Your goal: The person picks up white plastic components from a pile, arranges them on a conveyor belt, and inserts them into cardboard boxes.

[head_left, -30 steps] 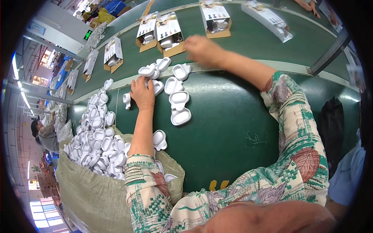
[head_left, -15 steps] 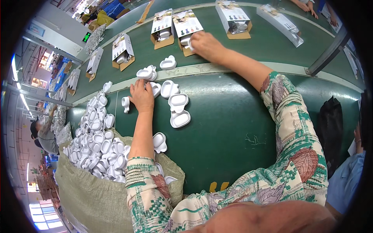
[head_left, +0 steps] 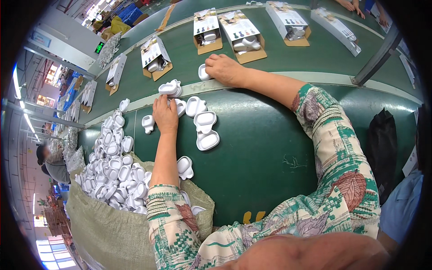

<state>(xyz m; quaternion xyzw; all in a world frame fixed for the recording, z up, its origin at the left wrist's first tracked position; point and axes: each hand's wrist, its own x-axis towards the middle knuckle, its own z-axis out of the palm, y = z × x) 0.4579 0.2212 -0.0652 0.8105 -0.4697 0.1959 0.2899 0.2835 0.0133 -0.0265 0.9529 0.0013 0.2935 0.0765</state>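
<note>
My right hand [head_left: 223,70] reaches over the conveyor's near edge, its fingers closed on a white moulded plastic piece with a rounded, lobed outline [head_left: 204,72]. My left hand [head_left: 165,114] lies over the worktable with fingers extended, touching a white plastic piece [head_left: 180,107] partly hidden beside it. Just beyond its fingertips sits a small stack of the same pieces [head_left: 170,87]. Several more lie to its right, among them an upright-lying pair [head_left: 207,130]. Ahead of my right hand stands an open printed carton [head_left: 243,33] with white parts showing at its near end.
Several other open cartons [head_left: 156,56] line the green conveyor [head_left: 189,58]. A woven sack [head_left: 108,234] heaped with white pieces [head_left: 112,175] stands at the left. A metal post [head_left: 378,56] rises at the right, near a black bag [head_left: 382,148]. Other people's hands [head_left: 353,6] show at the far right.
The cartons have shifted right along the conveyor. My right hand has drawn back from a carton, now showing a white piece in its opening, and closed on another piece. My left hand barely moved.
</note>
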